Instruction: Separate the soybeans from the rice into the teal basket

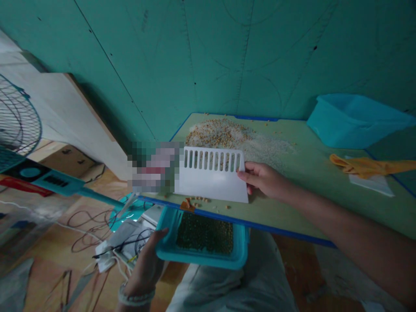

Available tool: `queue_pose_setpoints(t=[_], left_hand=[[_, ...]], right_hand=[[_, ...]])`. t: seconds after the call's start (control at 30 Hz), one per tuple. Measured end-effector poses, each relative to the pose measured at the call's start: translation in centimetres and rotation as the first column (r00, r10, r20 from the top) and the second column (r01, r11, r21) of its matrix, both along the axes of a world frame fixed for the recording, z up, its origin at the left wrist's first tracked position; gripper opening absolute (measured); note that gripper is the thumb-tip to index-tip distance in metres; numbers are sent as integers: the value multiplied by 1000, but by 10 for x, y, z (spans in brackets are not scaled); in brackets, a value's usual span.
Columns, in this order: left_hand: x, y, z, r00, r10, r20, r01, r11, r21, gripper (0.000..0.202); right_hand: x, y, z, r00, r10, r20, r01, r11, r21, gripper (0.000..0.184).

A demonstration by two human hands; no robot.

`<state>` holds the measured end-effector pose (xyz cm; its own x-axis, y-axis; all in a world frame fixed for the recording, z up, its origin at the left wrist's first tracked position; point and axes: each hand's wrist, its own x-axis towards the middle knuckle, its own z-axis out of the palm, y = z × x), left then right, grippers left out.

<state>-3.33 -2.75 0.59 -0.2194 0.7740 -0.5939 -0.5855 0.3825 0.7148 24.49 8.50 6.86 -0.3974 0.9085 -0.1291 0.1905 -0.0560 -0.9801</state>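
The person's right hand point(260, 178) has its fingers closed on the right edge of a white slotted panel point(211, 184), thumb in front, the row of slots along the top. It stands tilted on the pale green tabletop point(302, 182), just this side of a spread of tan beans and fine white grains point(221, 132). Below the near blue edge, the left hand point(150, 253) grips a turquoise tray point(203, 258) by its left side, thumb over the rim; I can't tell how the fingers underneath are set. Dark greenish grains and some tan beans point(205, 234) cover the tray's bottom. A few stray beans lie near the panel's foot. Over to the right sit a blue bin point(344, 130) and an orange cloth point(367, 168).
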Motion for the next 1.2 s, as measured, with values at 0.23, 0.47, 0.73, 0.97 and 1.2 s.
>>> queue_pose_setpoints(t=[0.23, 0.47, 0.73, 0.97, 1.2], left_hand=[[-10, 3, 0, 997, 3, -73, -1, 1000, 24, 24], [0, 7, -1, 999, -14, -41, 18, 997, 76, 21], [5, 7, 1, 1000, 7, -22, -5, 997, 78, 22], [6, 6, -6, 998, -59, 6, 58, 995, 85, 19], [5, 4, -11, 995, -100, 14, 98, 990, 98, 19]], right_hand=[[-1, 0, 3, 1000, 23, -9, -23, 1000, -5, 36], [1, 0, 1, 999, 46, 8, -45, 999, -7, 35], [0, -4, 7, 997, 72, -5, -72, 997, -36, 35], [1, -4, 4, 997, 79, 24, -79, 996, -29, 35], [2, -3, 4, 993, 111, 37, -110, 994, -20, 34]])
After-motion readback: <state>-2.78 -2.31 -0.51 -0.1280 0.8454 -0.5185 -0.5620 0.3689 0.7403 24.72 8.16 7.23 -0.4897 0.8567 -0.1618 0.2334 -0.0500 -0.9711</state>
